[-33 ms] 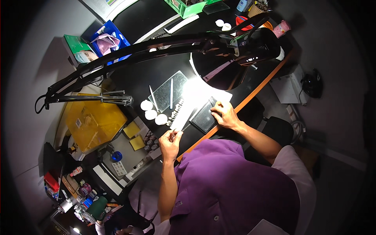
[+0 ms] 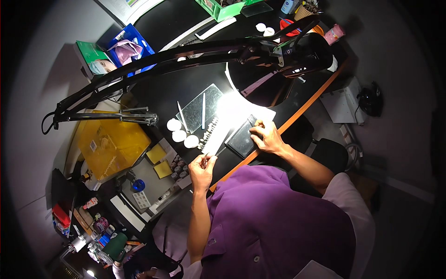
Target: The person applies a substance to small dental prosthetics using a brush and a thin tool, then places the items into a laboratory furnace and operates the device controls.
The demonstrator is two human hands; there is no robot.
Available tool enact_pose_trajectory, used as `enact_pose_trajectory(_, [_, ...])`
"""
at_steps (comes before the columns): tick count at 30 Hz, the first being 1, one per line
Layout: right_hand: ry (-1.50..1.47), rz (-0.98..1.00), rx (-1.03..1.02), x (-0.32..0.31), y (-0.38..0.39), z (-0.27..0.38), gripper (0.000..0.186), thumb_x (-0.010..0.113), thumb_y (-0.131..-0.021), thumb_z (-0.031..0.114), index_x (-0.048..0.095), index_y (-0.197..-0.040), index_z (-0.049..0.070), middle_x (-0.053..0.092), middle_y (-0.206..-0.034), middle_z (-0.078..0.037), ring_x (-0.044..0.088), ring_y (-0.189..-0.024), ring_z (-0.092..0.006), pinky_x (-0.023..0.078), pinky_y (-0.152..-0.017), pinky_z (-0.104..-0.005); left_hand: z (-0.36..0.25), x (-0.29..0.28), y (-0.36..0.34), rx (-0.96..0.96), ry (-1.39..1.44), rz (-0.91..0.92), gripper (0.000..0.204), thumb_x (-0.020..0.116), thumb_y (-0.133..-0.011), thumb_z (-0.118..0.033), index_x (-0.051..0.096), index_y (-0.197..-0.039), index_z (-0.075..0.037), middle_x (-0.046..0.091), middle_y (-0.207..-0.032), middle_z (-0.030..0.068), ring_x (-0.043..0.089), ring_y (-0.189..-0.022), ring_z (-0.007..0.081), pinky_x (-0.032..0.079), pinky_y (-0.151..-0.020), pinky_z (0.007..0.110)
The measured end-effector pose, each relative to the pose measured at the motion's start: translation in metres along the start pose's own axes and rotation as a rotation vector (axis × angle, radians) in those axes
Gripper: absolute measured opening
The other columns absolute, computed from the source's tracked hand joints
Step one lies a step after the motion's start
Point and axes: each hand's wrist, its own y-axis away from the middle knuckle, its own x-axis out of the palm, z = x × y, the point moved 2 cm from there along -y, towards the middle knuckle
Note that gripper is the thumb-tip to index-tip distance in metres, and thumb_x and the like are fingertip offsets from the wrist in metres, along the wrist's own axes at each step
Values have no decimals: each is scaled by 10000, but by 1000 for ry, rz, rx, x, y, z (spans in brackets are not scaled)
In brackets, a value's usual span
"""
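My left hand (image 2: 201, 171) is closed in a pinch at the near table edge, by the lower end of a brightly lit white sheet (image 2: 222, 135). A thin dark thing shows between its fingertips, too small to name. Curled fingers of my right hand (image 2: 269, 137) grip the right side of a flat black case (image 2: 240, 142), which lies by the table's front edge. A row of small tooth-shaped pieces (image 2: 210, 132) runs along the sheet's left side. Left of that stand several round white pots (image 2: 178, 136). Two slim white sticks, one of them this stick (image 2: 203, 111), lie across a glass plate (image 2: 197, 104).
A black lamp arm (image 2: 172, 55) spans the table, its round lamp head (image 2: 260, 86) above the lit sheet. At the back are a blue bin (image 2: 145, 46) and a green crate (image 2: 223, 9). A yellow translucent box (image 2: 109, 144) stands at left. Wooden edging (image 2: 297, 114) borders the table.
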Motion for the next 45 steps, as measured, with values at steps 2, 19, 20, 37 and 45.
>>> enact_pose_trajectory(2, [107, -47, -271, -17, -1, 24, 469, 829, -716, 270, 723, -1139, 95, 587, -1266, -203, 548, -1201, -391, 428, -1015, -540, 2, -2, 1, 4, -13, -2, 82, 736, -920, -27, 716, -979, 27, 741, -888, 54, 652, -786, 62, 499, -752, 190])
enact_pose_trajectory(19, [185, 194, -380, -17, -5, 30, 633, 852, -757, 299, 642, -1339, 164, 407, -1528, -243, 409, -1377, -428, 337, -1070, -586, 9, -3, 17, 3, 22, -52, 56, 734, -924, -32, 733, -945, 20, 697, -815, -15, 541, -685, -4, 407, -630, 160])
enact_pose_trajectory(20, [165, 116, -391, -20, -6, 36, 543, 850, -755, 249, 686, -1259, 131, 492, -1456, -229, 454, -1335, -403, 358, -1055, -550, 9, -3, 19, 4, 13, -57, 56, 732, -926, -31, 733, -947, 20, 699, -815, -14, 541, -683, -4, 407, -629, 159])
enact_pose_trajectory(37, [-146, -660, 33, -59, -136, -74, 288, 778, -818, 230, 700, -999, 19, 724, -1013, -167, 712, -936, -294, 560, -808, -442, -3, 19, 24, 65, -51, -66, 58, 743, -916, -23, 731, -932, 31, 568, -721, -94, 398, -610, -22, 309, -534, 173])
enact_pose_trajectory(45, [-268, -270, 229, -24, -180, -109, 311, 791, -824, 194, 667, -1052, 21, 707, -993, -120, 691, -907, -231, 547, -806, -375, 7, 20, 32, 72, 41, -142, 65, 753, -909, -33, 733, -932, 25, 591, -739, -93, 406, -620, -22, 321, -539, 173])
